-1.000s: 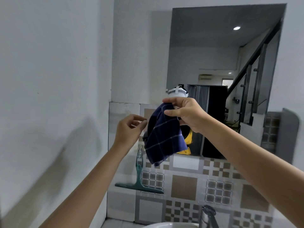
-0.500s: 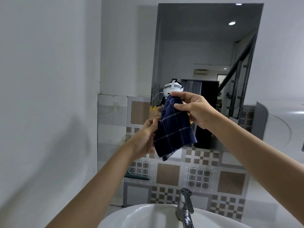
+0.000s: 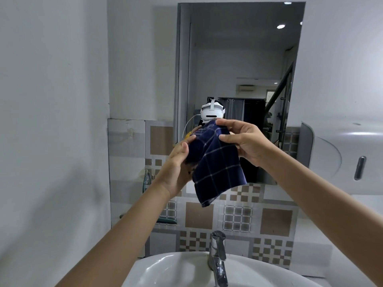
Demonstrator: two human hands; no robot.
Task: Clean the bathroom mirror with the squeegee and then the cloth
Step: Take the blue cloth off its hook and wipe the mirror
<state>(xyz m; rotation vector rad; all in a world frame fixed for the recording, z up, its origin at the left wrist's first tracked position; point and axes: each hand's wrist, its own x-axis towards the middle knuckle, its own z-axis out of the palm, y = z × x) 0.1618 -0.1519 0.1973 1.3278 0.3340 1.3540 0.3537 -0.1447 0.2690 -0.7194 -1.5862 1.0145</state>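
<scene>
Cloth (image 3: 215, 162) between mirror (image 3: 238, 59) and tap (image 3: 217, 253)

the squeegee (image 3: 147, 180), on the wall left of the left hand (image 3: 179, 162), is mostly hidden behind that forearm. the cloth (image 3: 215, 162) covers the left hand's fingertips and the mirror's (image 3: 238, 59) lower part. below both hands, the picture's bottom edge cuts off the sink (image 3: 165, 270) and tap (image 3: 217, 253).

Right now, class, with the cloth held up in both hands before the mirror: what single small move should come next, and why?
Probably bunch the cloth into a pad in the right hand and press it to the mirror. It hangs loose, pinched at its top by both the right and the left hand, short of the glass, so wiping cannot start yet.
</scene>
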